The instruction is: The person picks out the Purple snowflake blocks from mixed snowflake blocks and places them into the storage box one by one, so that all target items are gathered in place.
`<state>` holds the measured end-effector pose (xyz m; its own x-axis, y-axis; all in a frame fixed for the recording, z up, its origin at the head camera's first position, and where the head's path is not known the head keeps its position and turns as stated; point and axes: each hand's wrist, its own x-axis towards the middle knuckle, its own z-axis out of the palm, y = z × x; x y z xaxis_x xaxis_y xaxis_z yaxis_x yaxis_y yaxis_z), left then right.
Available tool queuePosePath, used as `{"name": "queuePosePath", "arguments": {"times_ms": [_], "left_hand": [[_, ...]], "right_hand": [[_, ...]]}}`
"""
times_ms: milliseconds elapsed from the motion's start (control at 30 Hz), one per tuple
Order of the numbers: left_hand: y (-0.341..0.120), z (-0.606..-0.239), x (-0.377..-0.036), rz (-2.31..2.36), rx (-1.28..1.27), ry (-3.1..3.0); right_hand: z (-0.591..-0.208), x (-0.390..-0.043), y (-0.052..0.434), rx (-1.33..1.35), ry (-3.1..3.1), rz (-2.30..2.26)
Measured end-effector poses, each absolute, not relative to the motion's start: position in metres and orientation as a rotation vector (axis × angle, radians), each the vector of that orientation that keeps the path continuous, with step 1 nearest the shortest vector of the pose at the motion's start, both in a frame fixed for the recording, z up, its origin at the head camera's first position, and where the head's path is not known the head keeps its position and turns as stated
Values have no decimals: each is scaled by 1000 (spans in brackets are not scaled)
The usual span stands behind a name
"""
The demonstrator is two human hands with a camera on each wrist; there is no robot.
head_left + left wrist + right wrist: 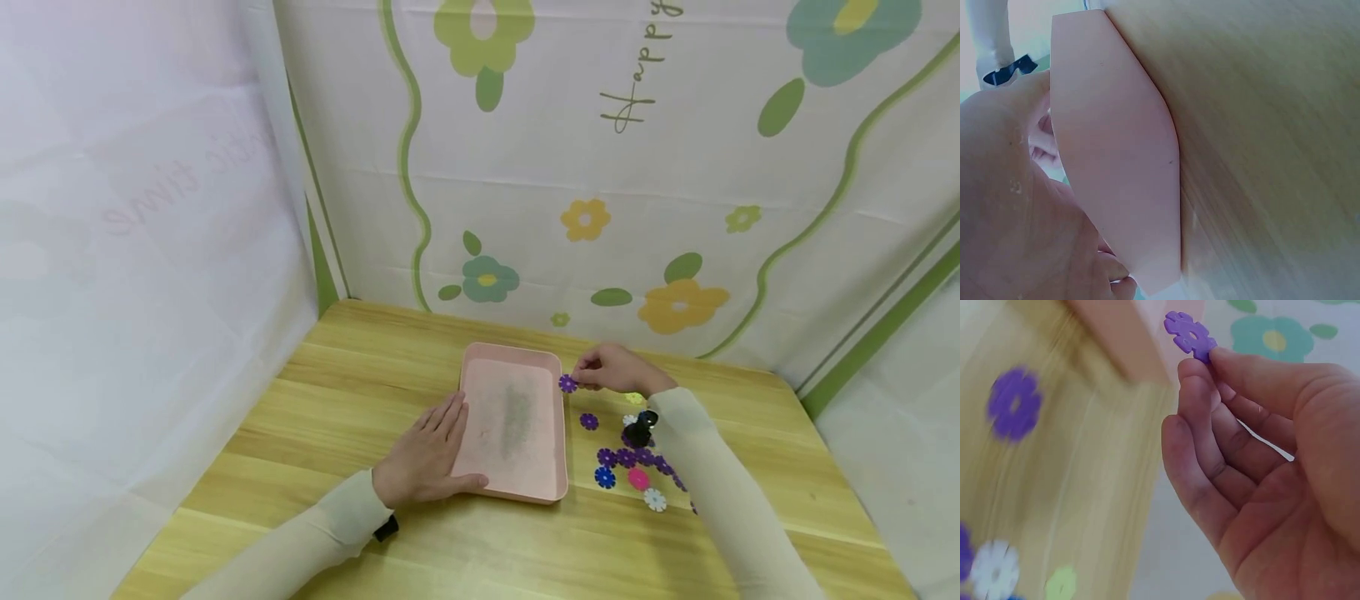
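Pinching: right hand is holding a purple flower disc by its edge between thumb and fingertips, just outside the pink tray's right rim, near the worktop's far edge.
Bracing: left hand is lying flat, fingers straight, on the tray's near-left corner.
Waiting: loose flower discs are lying right of the tray.
Risk: with so thin an edge grip, the disc may be slipping and dropping short of the tray.
Risk: the right sleeve may be sweeping the loose discs off the worktop.
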<state>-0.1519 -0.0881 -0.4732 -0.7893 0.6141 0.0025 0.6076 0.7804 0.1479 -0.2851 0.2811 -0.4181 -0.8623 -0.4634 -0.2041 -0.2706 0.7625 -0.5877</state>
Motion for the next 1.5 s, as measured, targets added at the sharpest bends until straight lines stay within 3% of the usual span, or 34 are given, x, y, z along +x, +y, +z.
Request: {"name": "queuePosePath", "arguments": {"times_ms": [467, 833, 1500], "left_hand": [[-92, -473, -151, 233, 1015, 2924], [-93, -475, -151, 225, 1006, 2929], [-92, -478, -154, 175, 985, 2932]], "right_hand": [[-423, -311, 193, -465, 2568, -911], [-453, -319, 139, -167, 2576, -1092], [-466, -317, 123, 11, 2540, -1257]]}}
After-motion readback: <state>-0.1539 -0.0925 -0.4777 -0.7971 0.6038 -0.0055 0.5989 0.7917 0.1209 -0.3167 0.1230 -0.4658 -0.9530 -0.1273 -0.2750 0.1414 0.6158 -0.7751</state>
